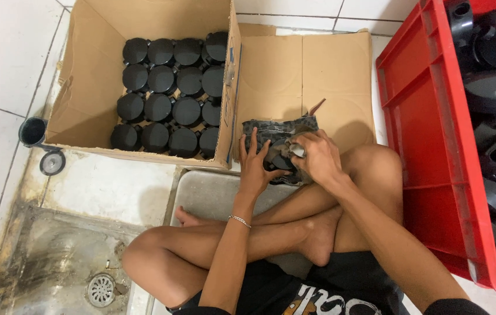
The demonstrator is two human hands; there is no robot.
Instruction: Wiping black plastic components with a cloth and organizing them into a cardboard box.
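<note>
Hands of a seated, cross-legged person, seen from above at the centre of the frame. The left hand (255, 166) lies with fingers spread and pressed flat against the left side of a dark, crumpled bundle (280, 133), which looks like a wrapped or bagged stack of black parts; the hand steadies the bundle without closing round it. The right hand (317, 157) is curled over the right side of the same bundle, its fingers pinching a small pale object (297, 151) too small to identify. A thin bracelet (239, 220) circles the left wrist. The bundle rests on a flattened sheet of cardboard (306, 70) on the floor, just above the person's shins, between the two containers.

Upper left of the frame: an open cardboard box (88, 87) holding round black caps (169, 96) packed in close rows, touching one another. Just beside the box's left wall, on the white floor tiles (3, 52), stand a black pipe fitting (32, 131) and, below it, a separate round black cap (52, 163).

Right edge of the frame: a red plastic crate (423, 146) holding larger black plastic fittings (495, 87) piled loosely.

Lower left of the frame: a stained floor recess with a round metal drain grate (101, 290). A grey mat (207, 195) lies beneath the person's legs.
</note>
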